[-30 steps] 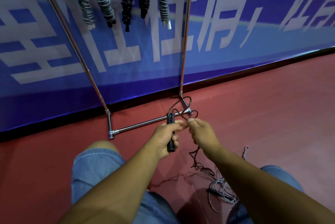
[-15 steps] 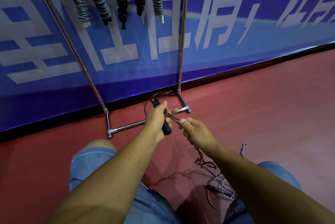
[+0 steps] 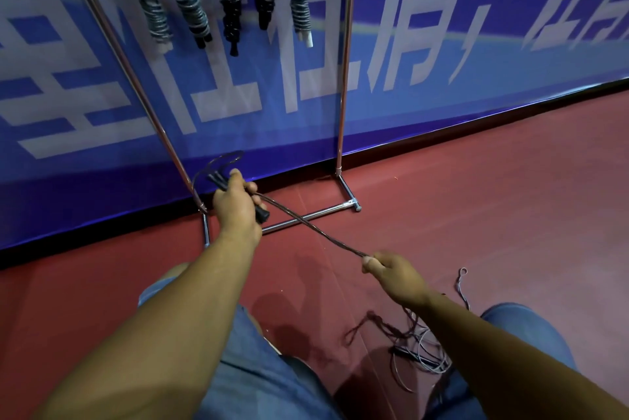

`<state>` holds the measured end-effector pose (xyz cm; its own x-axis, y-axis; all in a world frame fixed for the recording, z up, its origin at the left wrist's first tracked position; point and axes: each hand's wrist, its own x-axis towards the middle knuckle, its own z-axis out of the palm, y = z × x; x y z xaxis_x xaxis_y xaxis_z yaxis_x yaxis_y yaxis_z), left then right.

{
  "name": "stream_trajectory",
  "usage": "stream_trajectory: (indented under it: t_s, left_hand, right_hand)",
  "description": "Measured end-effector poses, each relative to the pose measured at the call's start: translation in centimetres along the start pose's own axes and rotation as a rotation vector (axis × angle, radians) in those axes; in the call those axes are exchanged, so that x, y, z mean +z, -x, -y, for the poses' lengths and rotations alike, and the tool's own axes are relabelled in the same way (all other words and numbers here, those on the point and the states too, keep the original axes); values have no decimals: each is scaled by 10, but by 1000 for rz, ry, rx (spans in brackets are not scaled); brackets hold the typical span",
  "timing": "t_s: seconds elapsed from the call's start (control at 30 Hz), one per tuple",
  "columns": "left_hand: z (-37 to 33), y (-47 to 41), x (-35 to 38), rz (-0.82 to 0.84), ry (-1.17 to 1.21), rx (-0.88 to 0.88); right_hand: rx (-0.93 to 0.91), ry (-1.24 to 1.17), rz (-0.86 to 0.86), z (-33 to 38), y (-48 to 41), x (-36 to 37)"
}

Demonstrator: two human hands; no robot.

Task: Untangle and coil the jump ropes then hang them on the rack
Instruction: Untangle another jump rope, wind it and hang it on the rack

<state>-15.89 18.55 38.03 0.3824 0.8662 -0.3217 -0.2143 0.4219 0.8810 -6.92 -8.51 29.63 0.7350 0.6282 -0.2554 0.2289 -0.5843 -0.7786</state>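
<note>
My left hand (image 3: 236, 205) grips the black handles (image 3: 262, 214) of a dark jump rope low in front of the rack. The doubled dark cord (image 3: 313, 229) runs taut from that hand down to my right hand (image 3: 394, 271), which pinches it. Below my right hand the cord trails into a tangle (image 3: 418, 348) of dark and white ropes on the floor by my right knee. The chrome rack (image 3: 343, 79) stands against the wall. Several coiled ropes (image 3: 190, 11) hang from its top.
A blue banner wall (image 3: 442, 62) runs behind the rack. The rack's base bar (image 3: 306, 217) lies on the red floor (image 3: 493, 198) just past my hands. My knees in denim shorts (image 3: 258, 351) fill the bottom of the view.
My hands, close together a second ago, have drawn apart. The left went up and left with the handles, the right came back toward me, pulling the cord straight.
</note>
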Motion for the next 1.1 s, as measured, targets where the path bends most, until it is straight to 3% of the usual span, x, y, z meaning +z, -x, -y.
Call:
stream_trajectory:
  t_s: [0.13, 0.27, 0.37, 0.63, 0.87, 1.1]
  left_hand:
    - [21, 12, -5, 143, -390, 168]
    - [51, 34, -3, 396, -691, 73]
    - [64, 46, -1, 516, -773, -41]
    - [72, 63, 5, 493, -632, -148]
    - [71, 59, 18, 477, -420, -301]
    - [59, 41, 19, 338, -336, -230]
  right_hand:
    - [106, -298, -128, 8, -4, 4]
    - [99, -491, -126, 35, -4, 12]
    - [66, -581, -65, 53, -3, 19]
    - [-45, -454, 14, 65, 0, 25]
    - [-18, -367, 125, 57, -2, 40]
    - [20, -309, 91, 30, 3, 33]
